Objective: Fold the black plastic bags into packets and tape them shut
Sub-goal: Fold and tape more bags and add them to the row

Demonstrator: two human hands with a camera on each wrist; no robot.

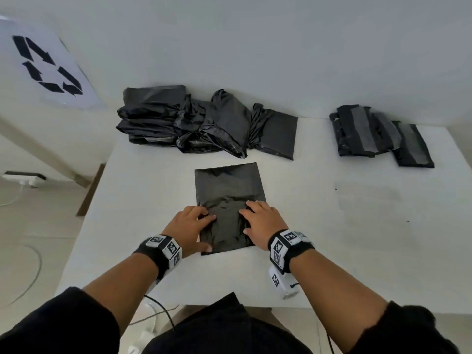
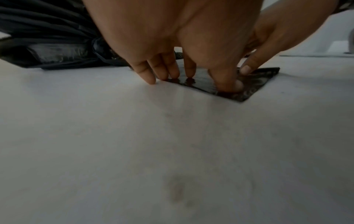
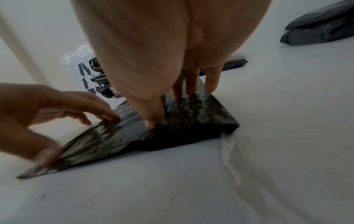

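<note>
White table (image 1: 332, 226), filling the centre of the head view. Black plastic bag (image 1: 227, 200), folded to a flat rectangle, lying at centre frame on the table, long side running away from the body. Left hand (image 1: 190, 227) over the bag's lower left edge, fingers (image 2: 173, 72) spread and fairly straight, tips pressing the plastic, thumb near the lower left corner, little finger on the table just beside the edge. Right hand (image 1: 263, 223) over the lower right edge, fingers (image 3: 191, 89) straight and pressing down, thumb planted on the plastic; near right corner of the bag puffed up slightly in the right wrist view. Heap of loose black bags (image 1: 194, 123), crumpled and partly folded, upper centre of frame at the table's far edge. Stack of taped packets (image 1: 380, 135), black with grey tape strips, upper right, well apart from the heap. White sheet with black recycling arrows (image 1: 48, 65), upper left. Wrist cameras on black straps at both wrists.
</note>
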